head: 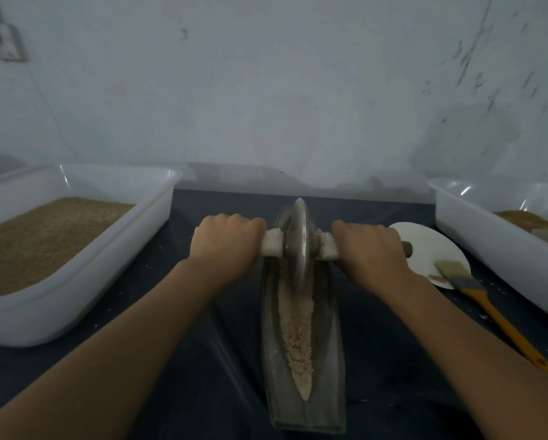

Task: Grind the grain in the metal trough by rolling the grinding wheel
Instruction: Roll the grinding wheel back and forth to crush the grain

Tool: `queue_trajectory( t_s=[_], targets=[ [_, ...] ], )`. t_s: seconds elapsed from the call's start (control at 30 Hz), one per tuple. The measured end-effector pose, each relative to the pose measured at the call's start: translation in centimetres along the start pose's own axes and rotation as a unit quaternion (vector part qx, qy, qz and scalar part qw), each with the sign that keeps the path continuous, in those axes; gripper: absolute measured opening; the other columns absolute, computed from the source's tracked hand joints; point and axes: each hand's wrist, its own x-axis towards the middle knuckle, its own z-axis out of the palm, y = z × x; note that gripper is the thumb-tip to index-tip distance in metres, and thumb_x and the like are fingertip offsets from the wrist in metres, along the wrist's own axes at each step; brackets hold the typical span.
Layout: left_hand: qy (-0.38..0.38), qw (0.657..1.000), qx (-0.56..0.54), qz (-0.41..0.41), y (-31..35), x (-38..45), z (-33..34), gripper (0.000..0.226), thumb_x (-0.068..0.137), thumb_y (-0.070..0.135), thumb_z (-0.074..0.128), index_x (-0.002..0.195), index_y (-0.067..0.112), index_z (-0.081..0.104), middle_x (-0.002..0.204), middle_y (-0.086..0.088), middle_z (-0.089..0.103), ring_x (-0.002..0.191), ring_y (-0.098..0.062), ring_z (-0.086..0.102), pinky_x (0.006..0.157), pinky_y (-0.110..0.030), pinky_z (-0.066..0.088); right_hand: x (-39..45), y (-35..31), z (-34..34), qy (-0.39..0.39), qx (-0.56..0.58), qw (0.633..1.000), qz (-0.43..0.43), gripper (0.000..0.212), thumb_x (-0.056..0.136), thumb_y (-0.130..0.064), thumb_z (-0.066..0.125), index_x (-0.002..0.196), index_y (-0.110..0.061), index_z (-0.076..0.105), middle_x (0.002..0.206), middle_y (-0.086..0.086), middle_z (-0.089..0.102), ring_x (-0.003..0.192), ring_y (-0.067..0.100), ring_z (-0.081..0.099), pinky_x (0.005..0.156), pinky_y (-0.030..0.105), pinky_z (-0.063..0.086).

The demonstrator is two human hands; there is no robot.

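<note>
I have my left hand and right hand each curled round the axle, the wheel upright between them at the trough's far end. I should press evenly and roll back through the grain nearer me, keeping the wheel centred.

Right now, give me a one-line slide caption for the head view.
Left hand and right hand grip the grinding wheel axle, wheel standing at the metal trough far end over grain.

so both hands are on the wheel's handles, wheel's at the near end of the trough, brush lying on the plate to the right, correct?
Not quite: the head view shows the grinding wheel at the far end of the metal trough. The rest holds: left hand and right hand grip its handles, and the brush lies on the plate.
</note>
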Motion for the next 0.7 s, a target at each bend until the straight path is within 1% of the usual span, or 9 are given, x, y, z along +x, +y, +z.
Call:
queue_trajectory(
  t_s=[0.07, 0.13, 0.17, 0.27, 0.4, 0.47, 0.57, 0.63, 0.7],
  targets=[
    [0.000, 1.000, -0.011, 0.003, 0.1, -0.6, -0.4, 0.029, 0.083, 0.031, 0.058, 0.076, 0.025, 0.030, 0.068, 0.005, 0.047, 0.059, -0.021, 0.045, 0.053, -0.032, 0.026, -0.7, -0.3, -0.9, 0.002, 0.012, 1.000, 0.003, 0.047, 0.061, -0.028, 0.082, 0.072, -0.021, 0.036, 0.059, 0.001, 0.056, 0.046, 0.024, 0.053, 0.045, 0.025, 0.020],
    [0.001, 1.000, -0.024, 0.005, 0.3, -2.6, -1.4, 0.033, 0.079, 0.035, 0.061, 0.075, 0.027, 0.029, 0.071, 0.005, 0.055, 0.062, -0.022, 0.055, 0.053, -0.031, 0.027, -2.3, -0.8, -2.4, 0.037, 0.023, 0.999, -0.012, 0.043, 0.050, -0.017, 0.086, 0.067, -0.016, 0.046, 0.053, 0.003, 0.052, 0.040, 0.025, 0.047, 0.045, 0.025, 0.020],
    [0.008, 0.999, -0.027, 0.016, 0.3, -3.9, -2.0, 0.038, 0.074, 0.037, 0.066, 0.074, 0.028, 0.029, 0.068, 0.005, 0.056, 0.058, -0.020, 0.056, 0.051, -0.030, 0.026, -3.3, -1.2, -3.2, 0.054, 0.024, 0.998, -0.020, 0.041, 0.046, -0.012, 0.085, 0.066, -0.014, 0.049, 0.052, 0.004, 0.050, 0.040, 0.024, 0.046, 0.045, 0.025, 0.020],
    [0.044, 0.995, -0.065, 0.062, 0.0, -7.3, -4.2, 0.056, 0.046, 0.035, 0.083, 0.067, 0.030, 0.032, 0.051, 0.009, 0.043, 0.039, -0.013, 0.040, 0.044, -0.022, 0.019, -6.2, -1.8, -5.7, 0.089, 0.019, 0.996, -0.026, 0.039, 0.042, 0.000, 0.075, 0.064, -0.016, 0.047, 0.051, 0.003, 0.045, 0.040, 0.023, 0.042, 0.047, 0.025, 0.018],
    [0.059, 0.992, -0.080, 0.075, -0.3, -8.6, -4.4, 0.052, 0.038, 0.028, 0.085, 0.064, 0.026, 0.040, 0.050, 0.007, 0.045, 0.037, -0.016, 0.044, 0.043, -0.022, 0.021, -7.4, -1.5, -6.5, 0.077, 0.029, 0.996, -0.031, 0.042, 0.040, 0.003, 0.074, 0.062, -0.017, 0.044, 0.050, 0.003, 0.042, 0.040, 0.022, 0.039, 0.044, 0.025, 0.021],
    [0.047, 0.995, -0.057, 0.066, -0.4, -7.5, -3.4, 0.050, 0.042, 0.031, 0.084, 0.064, 0.027, 0.040, 0.050, 0.006, 0.048, 0.038, -0.017, 0.048, 0.043, -0.023, 0.022, -6.7, -1.3, -5.6, 0.061, 0.029, 0.997, -0.023, 0.039, 0.043, -0.001, 0.076, 0.064, -0.016, 0.047, 0.052, 0.004, 0.047, 0.040, 0.025, 0.044, 0.045, 0.025, 0.020],
    [0.019, 0.999, -0.021, 0.033, -0.6, -4.1, -1.5, 0.038, 0.065, 0.039, 0.072, 0.070, 0.028, 0.036, 0.063, 0.004, 0.059, 0.055, -0.023, 0.059, 0.049, -0.029, 0.026, -3.7, -0.6, -3.3, 0.021, 0.012, 1.000, 0.001, 0.034, 0.052, -0.010, 0.080, 0.071, -0.014, 0.052, 0.058, 0.005, 0.055, 0.045, 0.028, 0.052, 0.044, 0.026, 0.022],
    [0.005, 0.999, -0.037, 0.010, -1.0, -1.8, -0.2, 0.027, 0.077, 0.041, 0.062, 0.075, 0.029, 0.037, 0.075, 0.002, 0.062, 0.068, -0.025, 0.061, 0.054, -0.031, 0.029, -1.4, -0.1, -1.9, -0.021, -0.040, 0.999, 0.014, 0.029, 0.067, -0.017, 0.073, 0.080, -0.018, 0.048, 0.070, 0.002, 0.061, 0.057, 0.027, 0.059, 0.045, 0.026, 0.018],
    [-0.006, 0.999, -0.051, 0.001, -1.2, -0.3, 0.5, 0.022, 0.080, 0.042, 0.058, 0.078, 0.030, 0.040, 0.080, 0.001, 0.062, 0.073, -0.027, 0.061, 0.057, -0.032, 0.030, 0.2, 0.2, -1.1, -0.038, -0.067, 0.997, 0.024, 0.024, 0.076, -0.020, 0.066, 0.086, -0.021, 0.044, 0.080, -0.001, 0.064, 0.067, 0.024, 0.062, 0.044, 0.027, 0.011]
  ],
)
